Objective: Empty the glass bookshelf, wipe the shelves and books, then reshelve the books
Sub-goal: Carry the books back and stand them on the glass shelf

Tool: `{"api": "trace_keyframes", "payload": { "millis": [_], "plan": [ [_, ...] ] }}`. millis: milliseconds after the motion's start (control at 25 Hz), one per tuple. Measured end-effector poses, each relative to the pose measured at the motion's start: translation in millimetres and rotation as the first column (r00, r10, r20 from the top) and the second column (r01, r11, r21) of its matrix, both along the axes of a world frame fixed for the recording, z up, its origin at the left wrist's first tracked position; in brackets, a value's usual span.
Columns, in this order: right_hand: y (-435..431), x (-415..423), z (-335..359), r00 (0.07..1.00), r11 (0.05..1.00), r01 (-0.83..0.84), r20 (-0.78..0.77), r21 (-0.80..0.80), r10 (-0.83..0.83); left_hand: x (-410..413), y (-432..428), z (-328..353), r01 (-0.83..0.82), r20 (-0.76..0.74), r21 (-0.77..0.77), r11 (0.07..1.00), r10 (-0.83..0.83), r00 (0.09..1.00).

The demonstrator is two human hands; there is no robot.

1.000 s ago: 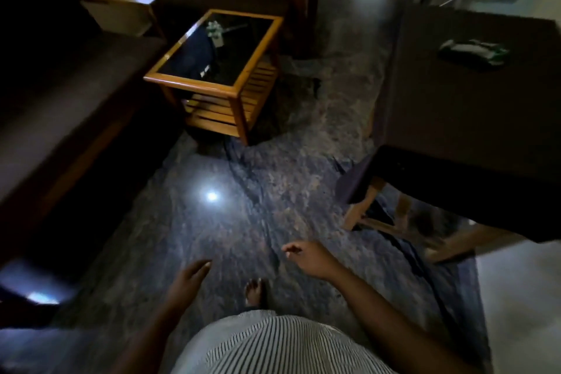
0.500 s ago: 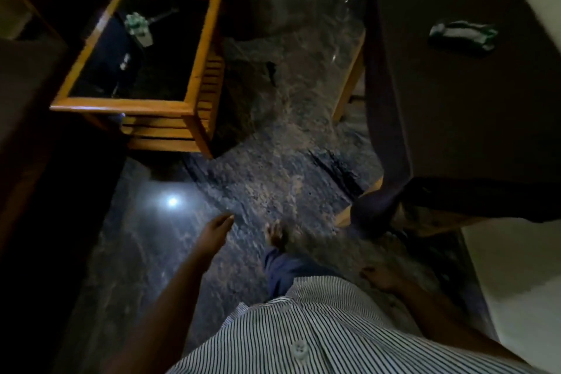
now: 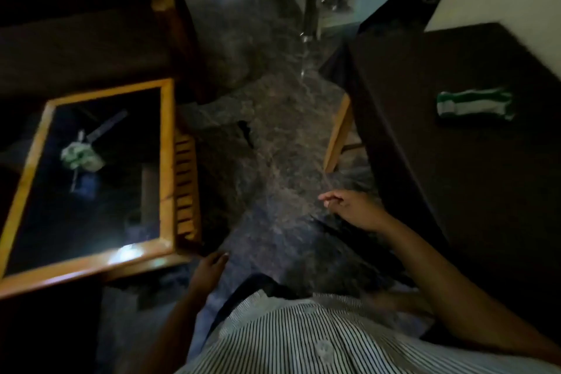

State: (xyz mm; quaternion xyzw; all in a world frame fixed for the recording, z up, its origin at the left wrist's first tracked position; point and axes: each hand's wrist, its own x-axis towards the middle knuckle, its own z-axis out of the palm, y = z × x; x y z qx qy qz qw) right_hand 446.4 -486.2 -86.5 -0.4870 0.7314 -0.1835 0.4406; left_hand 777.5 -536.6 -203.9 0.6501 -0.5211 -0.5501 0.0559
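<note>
Empty, loosely spread: left hand (image 3: pixel 209 270), right hand (image 3: pixel 353 210); cloth (image 3: pixel 475 103) at two o'clock looks soft, light, pinchable anywhere.

Left hand (image 3: pixel 209 267): low, close to the body; fingers relaxed, pointing forward; holds nothing.
Right hand (image 3: pixel 352 209): further forward than the left; back of hand up, fingers loosely curled, tips pointing left; holds nothing.
Left forearm (image 3: pixel 179 319): bare, dim.
Right forearm (image 3: pixel 449 288): bare, reaching in from lower right.
Hands: well apart.
</note>
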Motion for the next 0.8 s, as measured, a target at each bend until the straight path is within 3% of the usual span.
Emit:
{"api": "trace_keyframes", "payload": {
  "millis": [160,280,400,520,640,800],
  "plan": [
    [-66.7,-63.8,27.3,0.919,0.919,0.389,0.092,-0.064,-0.383,-97.1,-148.4,-4.4,0.171,-0.045,-0.038,0.984,-0.173,0.984],
    [-81.5,-107.9,34.5,0.629,0.633,0.773,0.177,-0.043,-0.757,-200.0,-250.2,9.1,0.455,-0.048,-0.097,0.885,-0.460,0.886],
    [-86.2,-140.6,29.8,0.279,0.277,0.960,0.223,-0.039,-0.934,-289.7,-307.7,25.1,0.678,-0.032,-0.118,0.725,-0.685,0.727],
    [-98.1,-172.2,19.1,-0.020,-0.038,0.991,0.149,-0.125,-0.989,-351.0,-329.0,23.9,0.830,0.004,-0.114,0.546,-0.835,0.550],
    [-121.3,-200.2,12.8,-0.160,-0.157,0.965,0.006,-0.212,-0.987,-377.7,-330.2,25.1,0.923,0.039,-0.083,0.376,-0.924,0.380],
    [-160.5,-246.3,8.0,-0.372,-0.354,0.926,-0.162,-0.128,-0.914,-380.8,-329.2,33.5,0.913,0.037,-0.086,0.398,-0.915,0.402]
  ]
}}
